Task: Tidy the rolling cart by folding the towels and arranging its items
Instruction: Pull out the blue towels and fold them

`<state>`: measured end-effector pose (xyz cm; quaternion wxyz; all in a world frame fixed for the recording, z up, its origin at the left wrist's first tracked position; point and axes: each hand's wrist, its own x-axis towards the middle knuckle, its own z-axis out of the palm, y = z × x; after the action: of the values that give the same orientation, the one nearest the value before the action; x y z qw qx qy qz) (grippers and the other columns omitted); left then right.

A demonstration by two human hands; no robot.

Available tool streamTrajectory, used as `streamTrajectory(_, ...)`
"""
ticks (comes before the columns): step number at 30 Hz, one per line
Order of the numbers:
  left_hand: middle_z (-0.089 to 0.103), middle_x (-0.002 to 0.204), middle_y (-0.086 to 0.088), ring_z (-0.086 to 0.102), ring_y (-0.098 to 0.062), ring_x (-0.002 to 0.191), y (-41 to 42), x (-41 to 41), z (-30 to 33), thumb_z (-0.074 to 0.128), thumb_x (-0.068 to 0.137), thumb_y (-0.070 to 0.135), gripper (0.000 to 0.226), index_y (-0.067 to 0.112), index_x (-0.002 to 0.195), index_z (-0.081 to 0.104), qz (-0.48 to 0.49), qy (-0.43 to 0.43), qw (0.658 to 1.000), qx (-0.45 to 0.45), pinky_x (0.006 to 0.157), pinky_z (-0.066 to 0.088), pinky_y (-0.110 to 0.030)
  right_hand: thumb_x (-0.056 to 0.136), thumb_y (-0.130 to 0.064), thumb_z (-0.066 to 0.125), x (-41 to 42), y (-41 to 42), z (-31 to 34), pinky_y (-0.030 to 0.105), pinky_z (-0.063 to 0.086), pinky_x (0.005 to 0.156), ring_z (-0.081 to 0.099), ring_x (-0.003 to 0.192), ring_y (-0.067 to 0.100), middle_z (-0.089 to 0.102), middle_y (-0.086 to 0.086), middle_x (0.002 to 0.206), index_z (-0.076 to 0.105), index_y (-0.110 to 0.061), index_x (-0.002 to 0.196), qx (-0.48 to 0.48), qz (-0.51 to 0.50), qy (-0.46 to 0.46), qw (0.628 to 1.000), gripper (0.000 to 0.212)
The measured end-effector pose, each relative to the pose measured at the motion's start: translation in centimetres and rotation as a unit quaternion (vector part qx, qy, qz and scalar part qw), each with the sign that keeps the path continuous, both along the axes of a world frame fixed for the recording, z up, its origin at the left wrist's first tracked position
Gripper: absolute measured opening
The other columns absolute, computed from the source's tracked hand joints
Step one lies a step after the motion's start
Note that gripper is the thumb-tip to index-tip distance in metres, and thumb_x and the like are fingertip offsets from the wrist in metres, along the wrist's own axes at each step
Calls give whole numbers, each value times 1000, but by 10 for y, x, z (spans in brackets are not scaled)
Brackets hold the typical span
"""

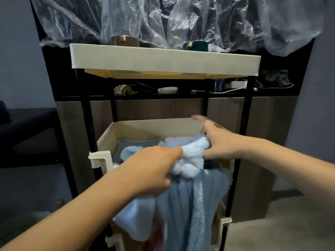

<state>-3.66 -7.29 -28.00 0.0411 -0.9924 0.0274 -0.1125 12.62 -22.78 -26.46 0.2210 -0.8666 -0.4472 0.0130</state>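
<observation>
From the head view, the left hand (154, 169) grips a bunched fold of the light blue towel (190, 178) above the front edge of the cart's middle tray (108, 140); the right hand (215, 142) pinches the same towel at its upper end, forefinger stretched out toward the tray's back wall; the rest of the towel hangs down over the front of the cart (87, 115). On the cart's top tray (163, 59) stand a brown cup (125, 40) and a dark green cup (195, 45), with crumpled clear plastic sheeting (163, 19) draped behind them.
</observation>
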Motion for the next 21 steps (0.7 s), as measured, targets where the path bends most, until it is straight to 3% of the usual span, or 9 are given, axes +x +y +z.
streamTrajectory(3,56,80,5,53,-20,81,5,-8,12,58,80,41,33,27,109,51,40,47,995,-83,70,44,-33,69,-18,63,5,-9,8,39,48,85,58,97,30,62,8,99,54,-25,117,0,16,-96,995,49)
streamTrajectory(5,60,79,1,57,-23,79,12,-6,17,59,78,38,20,21,87,53,71,52,996,-34,67,45,-33,70,-6,58,7,-18,16,36,42,71,55,88,27,57,0,80,48,-29,72,-14,-10,-174,985,25)
streamTrajectory(7,64,90,-1,60,-28,89,20,-4,17,56,79,30,15,20,81,45,98,-35,992,74,67,43,-34,69,-6,55,5,-28,19,40,44,66,52,75,28,51,-1,69,38,-22,63,-94,-21,-193,977,25)
streamTrajectory(9,62,94,-3,59,-31,92,27,2,8,55,81,20,17,21,83,38,77,-142,982,93,70,43,-38,69,-21,62,0,-36,16,43,50,75,55,81,26,57,0,79,48,-22,71,-181,-16,-198,963,14)
streamTrajectory(12,59,83,-11,55,-40,83,23,11,2,55,80,11,22,16,85,33,55,-217,973,-55,65,42,-43,69,-53,75,-18,-33,14,34,32,112,34,134,17,38,-7,142,33,-27,142,-170,2,-116,979,89)
streamTrajectory(14,59,79,-14,54,-42,76,19,17,1,55,81,13,25,18,88,32,44,-238,966,-95,62,45,-46,71,-55,75,-28,-13,8,34,27,115,25,141,16,29,-6,152,26,-25,148,-124,36,-87,988,96)
streamTrajectory(17,62,82,-10,57,-39,74,22,18,3,59,79,23,28,24,91,33,54,-190,976,-87,62,49,-44,78,-24,68,-32,15,3,27,47,72,59,96,21,64,2,97,62,-20,83,-69,27,-119,990,9)
streamTrajectory(19,63,88,-9,58,-36,77,29,14,17,58,77,24,22,21,91,41,126,-157,979,-22,63,47,-39,76,-11,60,-19,17,12,24,36,49,54,70,23,53,0,61,47,-14,57,-2,-38,-153,988,23)
streamTrajectory(21,63,87,-10,59,-34,80,37,14,35,56,78,20,11,15,86,51,161,-202,959,-114,64,44,-35,74,-6,54,-2,12,28,29,33,48,51,65,28,48,1,55,42,-13,51,76,-105,-166,978,26)
